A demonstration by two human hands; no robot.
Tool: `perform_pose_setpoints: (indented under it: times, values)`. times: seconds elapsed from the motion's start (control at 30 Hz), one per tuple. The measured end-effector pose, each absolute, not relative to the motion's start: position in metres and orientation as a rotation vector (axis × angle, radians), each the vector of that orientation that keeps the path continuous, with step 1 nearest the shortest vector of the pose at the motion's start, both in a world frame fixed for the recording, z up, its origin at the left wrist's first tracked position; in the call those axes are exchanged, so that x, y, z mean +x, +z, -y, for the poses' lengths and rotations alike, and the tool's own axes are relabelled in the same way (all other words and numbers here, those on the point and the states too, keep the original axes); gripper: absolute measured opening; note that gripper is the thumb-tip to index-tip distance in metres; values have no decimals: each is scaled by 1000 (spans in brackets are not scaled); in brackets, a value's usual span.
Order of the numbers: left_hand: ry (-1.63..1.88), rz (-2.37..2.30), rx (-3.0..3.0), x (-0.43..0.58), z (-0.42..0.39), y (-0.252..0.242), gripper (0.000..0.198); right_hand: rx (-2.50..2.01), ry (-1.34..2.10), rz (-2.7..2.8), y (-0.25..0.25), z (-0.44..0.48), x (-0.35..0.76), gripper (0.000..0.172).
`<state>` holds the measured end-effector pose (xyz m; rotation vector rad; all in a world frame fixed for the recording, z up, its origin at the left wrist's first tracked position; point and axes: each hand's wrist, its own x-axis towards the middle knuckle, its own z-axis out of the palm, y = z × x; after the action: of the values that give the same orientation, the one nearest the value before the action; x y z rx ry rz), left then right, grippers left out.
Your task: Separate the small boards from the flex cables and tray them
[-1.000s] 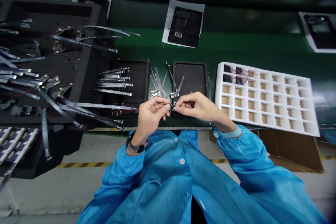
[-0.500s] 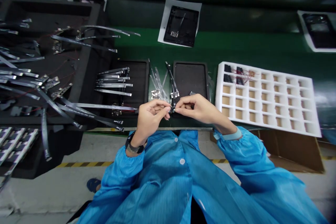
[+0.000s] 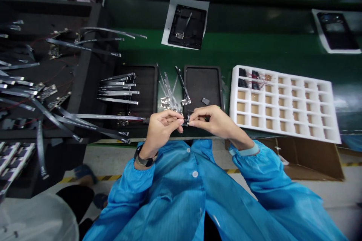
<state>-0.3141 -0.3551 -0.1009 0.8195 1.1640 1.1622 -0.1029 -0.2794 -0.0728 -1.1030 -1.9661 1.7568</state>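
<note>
At the front edge of the bench, my left hand [image 3: 163,130] pinches a small circuit board [image 3: 186,122] between thumb and fingers. My right hand [image 3: 212,120] is closed on the board's right side with thumb and index finger, so most of the board is hidden. Just beyond my fingers lie several circuit boards [image 3: 165,102] with flat ribbon cables [image 3: 169,86]. Behind my right hand, a small grey piece [image 3: 205,101] lies in a shallow black tray [image 3: 202,79].
Left are a second black tray [image 3: 144,71] with ribbon-cable boards and a large black foam bin [image 3: 94,45] full of them. A white compartment tray [image 3: 285,128] holds several black parts at right. A device housing [image 3: 192,22] lies behind. A person's legs [image 3: 75,199] show lower left.
Both hands stay on the board, slightly nearer to me, uncovering the grey piece in the tray. The scene has shifted a little left. More of another person's legs shows at lower left.
</note>
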Motion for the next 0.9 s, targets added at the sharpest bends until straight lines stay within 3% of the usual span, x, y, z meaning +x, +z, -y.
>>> perform_pose_setpoints:
  times: [0.23, 0.53, 0.7, 0.9]
  values:
    - [1125, -1144, 832, -310, 356, -102, 19, -1084, 1764, 1973, -74, 283, -97, 42]
    - [1167, -1209, 914, -302, 358, -98, 13, -1083, 1768, 1961, -77, 285, -91, 37]
    - [1348, -1329, 1321, -287, 350, -97, 5, -1071, 1707, 1944, -78, 283, -73, 28]
    - [1511, -1256, 1858, -280, 330, -101, 15, -1246, 1347, 1958, -77, 279, -47, 19]
